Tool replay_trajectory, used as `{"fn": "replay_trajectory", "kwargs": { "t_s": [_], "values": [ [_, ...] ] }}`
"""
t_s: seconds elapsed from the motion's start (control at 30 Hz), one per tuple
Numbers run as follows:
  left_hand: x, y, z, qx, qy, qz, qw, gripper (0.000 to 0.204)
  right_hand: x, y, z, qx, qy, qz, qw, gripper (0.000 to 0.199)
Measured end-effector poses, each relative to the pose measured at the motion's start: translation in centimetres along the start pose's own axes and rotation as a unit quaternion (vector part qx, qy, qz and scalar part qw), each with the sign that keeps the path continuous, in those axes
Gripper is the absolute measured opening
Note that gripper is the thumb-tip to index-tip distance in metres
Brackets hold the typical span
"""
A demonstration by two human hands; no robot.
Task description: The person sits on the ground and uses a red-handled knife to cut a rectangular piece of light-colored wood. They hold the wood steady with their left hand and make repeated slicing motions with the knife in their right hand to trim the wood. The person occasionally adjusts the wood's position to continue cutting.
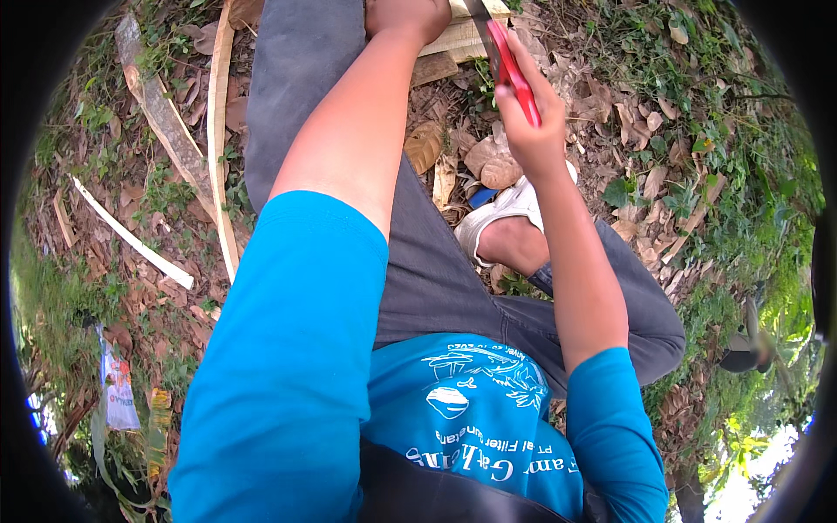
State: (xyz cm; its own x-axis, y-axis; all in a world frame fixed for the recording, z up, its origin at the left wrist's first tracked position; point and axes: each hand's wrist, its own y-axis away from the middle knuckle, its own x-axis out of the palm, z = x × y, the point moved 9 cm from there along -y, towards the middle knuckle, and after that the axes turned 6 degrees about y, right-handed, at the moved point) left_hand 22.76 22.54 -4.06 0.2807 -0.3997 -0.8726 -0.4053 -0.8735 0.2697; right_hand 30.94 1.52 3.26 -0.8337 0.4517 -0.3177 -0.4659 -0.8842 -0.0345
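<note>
My right hand (534, 122) is wrapped round the red handle of a saw (514, 74). Its dark blade runs up past the top edge of the view, so the teeth cannot be made out. Beside the blade lies pale cut wood (462, 37), partly out of view. At the top edge, between my trousered leg and that wood, my left hand (408, 16) is closed. Its fingers are mostly hidden, and what they grip cannot be seen. A shorter brown wood piece (433, 69) rests just below the pale wood.
Long pale strips (218, 139) and a bark-covered slat (166, 113) lie on the leafy ground at left, near a curved white strip (131, 231). A plastic bag (118, 383) is at lower left. My foot in a white shoe (510, 209) is close below the right hand.
</note>
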Motion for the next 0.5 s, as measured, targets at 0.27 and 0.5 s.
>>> {"fn": "replay_trajectory", "kwargs": {
  "t_s": [0.27, 0.5],
  "values": [
    [0.8, -0.5, 1.0, -0.014, 0.011, -0.028, 0.999, 0.05, -2.4, 7.1, 0.6, 0.087, 0.041, 0.018, 0.995, 0.061],
    [0.4, -0.3, 0.7, 0.008, 0.0, -0.026, 1.0, 0.051, -8.1, 16.3, 5.6, 0.121, 0.089, 0.075, 0.986, 0.059]
  ]
}}
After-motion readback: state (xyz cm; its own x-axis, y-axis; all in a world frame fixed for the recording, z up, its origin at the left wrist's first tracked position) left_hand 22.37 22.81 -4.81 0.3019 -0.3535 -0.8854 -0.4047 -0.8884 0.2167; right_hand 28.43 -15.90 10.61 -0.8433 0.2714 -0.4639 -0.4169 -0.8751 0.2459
